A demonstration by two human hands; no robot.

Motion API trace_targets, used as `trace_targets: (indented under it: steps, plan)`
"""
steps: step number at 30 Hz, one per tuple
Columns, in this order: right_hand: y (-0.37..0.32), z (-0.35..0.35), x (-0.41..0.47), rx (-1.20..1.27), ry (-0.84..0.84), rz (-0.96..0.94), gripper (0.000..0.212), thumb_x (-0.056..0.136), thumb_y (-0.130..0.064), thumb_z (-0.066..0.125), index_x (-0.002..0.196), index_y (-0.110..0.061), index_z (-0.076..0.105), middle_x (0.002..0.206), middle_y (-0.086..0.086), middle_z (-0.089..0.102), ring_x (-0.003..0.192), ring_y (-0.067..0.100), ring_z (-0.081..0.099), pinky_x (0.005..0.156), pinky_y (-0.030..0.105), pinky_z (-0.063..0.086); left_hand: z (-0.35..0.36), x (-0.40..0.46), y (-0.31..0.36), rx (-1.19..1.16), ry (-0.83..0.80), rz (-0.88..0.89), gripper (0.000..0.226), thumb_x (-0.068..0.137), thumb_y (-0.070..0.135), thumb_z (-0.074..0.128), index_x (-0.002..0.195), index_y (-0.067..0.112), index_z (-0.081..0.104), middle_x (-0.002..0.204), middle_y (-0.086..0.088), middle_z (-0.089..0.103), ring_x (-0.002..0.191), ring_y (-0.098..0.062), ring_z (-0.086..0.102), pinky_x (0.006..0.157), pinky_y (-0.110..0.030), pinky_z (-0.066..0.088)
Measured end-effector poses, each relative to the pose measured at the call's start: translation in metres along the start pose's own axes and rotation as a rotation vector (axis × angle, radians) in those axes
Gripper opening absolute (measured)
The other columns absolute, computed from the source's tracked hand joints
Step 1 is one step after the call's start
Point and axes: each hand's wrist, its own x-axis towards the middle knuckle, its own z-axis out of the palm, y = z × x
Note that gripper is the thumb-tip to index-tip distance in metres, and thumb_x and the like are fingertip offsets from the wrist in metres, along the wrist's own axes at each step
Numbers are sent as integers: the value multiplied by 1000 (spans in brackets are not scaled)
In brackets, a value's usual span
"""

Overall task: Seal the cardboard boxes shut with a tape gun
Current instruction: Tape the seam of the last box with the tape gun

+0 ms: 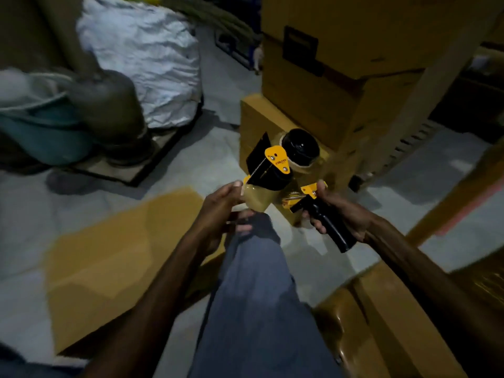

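Note:
A black and yellow tape gun (281,162) is held up in front of me, above my knee. My right hand (341,211) grips its black handle. My left hand (222,203) pinches the loose end of the brown tape (256,199) that hangs from the gun's front. A flat cardboard box (109,257) lies on the floor at the lower left. Another taped cardboard box (381,323) sits at the lower right under my right forearm. A stack of cardboard boxes (327,77) rises just behind the gun.
A white sack (147,58) stands at the back left on a pallet, with a grey bag (109,105) and a teal tub (46,132) beside it. My leg in blue trousers (256,296) stretches down the middle. A leaning cardboard strip (425,110) crosses the right side.

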Motion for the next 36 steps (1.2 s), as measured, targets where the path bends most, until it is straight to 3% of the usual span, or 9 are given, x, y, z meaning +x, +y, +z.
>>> trace_targets:
  steps: [4, 9, 13, 16, 20, 27, 32, 34, 36]
  plan:
    - [-29, 62, 78, -155, -45, -40, 63, 78, -62, 54, 92, -1, 64, 71, 4, 65, 54, 14, 56, 49, 24, 50, -85, 5, 20, 59, 120, 78, 20, 100, 36, 53, 112, 27, 66, 113, -6, 71, 94, -23, 73, 69, -39, 60]
    - [-19, 129, 173, -274, -124, -3, 60, 68, -59, 79, 86, -3, 71, 83, 21, 62, 62, 22, 56, 55, 29, 50, -192, 12, 16, 43, 204, 31, 29, 98, 37, 55, 115, 17, 67, 112, -10, 71, 99, -29, 71, 78, -46, 60]
    - [6, 178, 238, -366, -234, 70, 16, 67, -24, 86, 72, -15, 74, 67, 12, 60, 61, 23, 53, 59, 30, 49, -271, 12, -29, -74, 297, -88, 32, 98, 35, 55, 121, 14, 64, 111, -10, 73, 99, -28, 71, 82, -48, 59]
    - [35, 209, 279, -445, -200, 65, 25, 68, -11, 84, 83, 2, 68, 67, 13, 61, 62, 26, 54, 59, 31, 49, -310, 17, -58, -143, 392, -232, 41, 95, 42, 59, 122, 11, 62, 108, -10, 74, 96, -30, 72, 77, -51, 60]
    - [57, 238, 314, -465, -159, 40, 37, 68, -7, 84, 97, 8, 67, 72, 17, 64, 65, 28, 57, 62, 36, 50, -326, 31, -72, -243, 332, -370, 52, 96, 55, 49, 125, 13, 58, 115, -9, 71, 102, -29, 70, 70, -45, 60]
    - [58, 263, 339, -450, -160, -16, 23, 73, -7, 80, 95, -7, 71, 73, 1, 70, 62, 15, 63, 59, 29, 53, -322, 48, -88, -576, 251, -396, 48, 103, 48, 37, 123, 11, 59, 114, -9, 72, 107, -25, 69, 92, -49, 54]
    - [57, 271, 347, -431, -136, -47, 25, 72, -6, 81, 95, -6, 71, 78, 5, 71, 63, 15, 63, 56, 28, 52, -323, 52, -79, -713, 364, -286, 27, 96, 33, 57, 106, 9, 64, 94, -8, 76, 83, -15, 74, 69, -32, 62]
    - [56, 272, 348, -441, -130, -61, 25, 72, -5, 81, 95, -6, 71, 78, 7, 72, 63, 16, 63, 57, 28, 53, -327, 51, -80, -749, 401, -237, 22, 91, 18, 63, 110, 7, 64, 88, -7, 75, 77, -12, 73, 63, -27, 61]
    - [57, 271, 347, -464, -122, -75, 25, 71, -4, 82, 93, -7, 72, 78, 8, 72, 65, 18, 64, 58, 29, 54, -330, 50, -83, -743, 430, -217, 30, 88, 8, 65, 118, 4, 61, 85, -6, 75, 77, -12, 73, 62, -26, 61]
